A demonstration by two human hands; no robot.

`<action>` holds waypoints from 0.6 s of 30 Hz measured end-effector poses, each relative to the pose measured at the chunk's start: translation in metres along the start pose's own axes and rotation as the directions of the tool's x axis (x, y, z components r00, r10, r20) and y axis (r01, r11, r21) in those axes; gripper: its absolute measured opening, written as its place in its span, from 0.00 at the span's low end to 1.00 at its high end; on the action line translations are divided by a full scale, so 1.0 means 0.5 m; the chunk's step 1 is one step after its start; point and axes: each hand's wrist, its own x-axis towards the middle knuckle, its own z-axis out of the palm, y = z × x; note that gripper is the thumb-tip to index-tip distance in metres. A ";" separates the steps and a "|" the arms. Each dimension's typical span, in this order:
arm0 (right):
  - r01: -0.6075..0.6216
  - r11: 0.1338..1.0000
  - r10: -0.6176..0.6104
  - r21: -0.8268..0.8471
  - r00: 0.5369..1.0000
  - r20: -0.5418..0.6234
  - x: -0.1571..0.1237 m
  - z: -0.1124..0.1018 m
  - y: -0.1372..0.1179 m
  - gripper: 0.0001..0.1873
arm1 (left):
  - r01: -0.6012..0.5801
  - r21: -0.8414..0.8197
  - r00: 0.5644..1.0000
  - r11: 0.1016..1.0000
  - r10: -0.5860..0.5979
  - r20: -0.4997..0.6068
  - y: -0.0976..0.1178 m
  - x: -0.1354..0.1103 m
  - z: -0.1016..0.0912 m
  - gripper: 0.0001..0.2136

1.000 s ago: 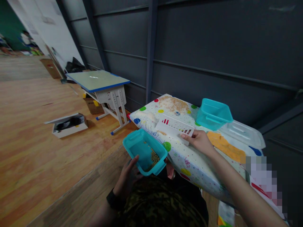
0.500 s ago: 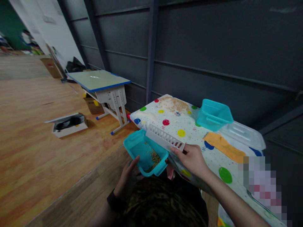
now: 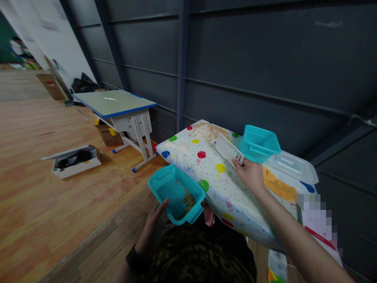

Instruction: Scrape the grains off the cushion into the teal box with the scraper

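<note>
One left hand (image 3: 153,226) holds a turquoise plastic tub (image 3: 169,194). White slotted plastic scoop (image 3: 226,148) gripped, the right hand (image 3: 251,175) has swung away, likely between loads.

1. Hand-held tub (image 3: 167,192): teal plastic, smooth, softly shiny.
2. Slotted strip (image 3: 227,150): white, apparently rigid plastic; smooth, fairly matt.
3. Second tub (image 3: 256,153): teal plastic, slightly translucent, smooth.
4. Lid (image 3: 294,168): clear plastic, glossy.
5. Table cover (image 3: 210,177): printed sheeting, cloth or plastic uncertain; smooth, faint sheen.
6. Spread grains (image 3: 209,131): rough, granular surface.
7. Orange cloth (image 3: 278,184): soft fabric, matt, creased.
8. Desk top (image 3: 114,103): smooth, glossy, with a bright highlight.
9. Desk legs (image 3: 142,147): apparently painted metal, smooth.
10. Wall panels (image 3: 250,51): dark, metal-looking, smooth, low sheen.
11. Floor (image 3: 23,165): wood-look boards, satin.
12. Carton (image 3: 53,85): brown cardboard, matt.
</note>
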 end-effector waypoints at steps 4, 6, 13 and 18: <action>0.039 0.998 -0.038 -0.040 0.999 0.037 -0.011 0.017 -0.002 0.23 | 0.009 0.000 0.999 1.000 -0.009 -0.030 0.002 -0.001 0.003 0.26; 0.077 0.997 -0.075 -0.023 0.995 0.058 -0.014 0.021 -0.008 0.23 | -0.001 0.022 0.999 1.000 0.001 -0.034 0.005 -0.004 0.006 0.25; 0.149 0.988 -0.153 0.039 0.978 0.146 -0.023 0.023 -0.063 0.23 | 0.028 -0.032 0.999 0.999 -0.029 -0.042 0.011 -0.009 0.012 0.24; 0.117 0.991 -0.105 -0.066 0.983 0.153 -0.001 0.017 -0.093 0.22 | -0.019 -0.030 1.000 0.999 0.019 0.008 0.000 0.001 0.002 0.24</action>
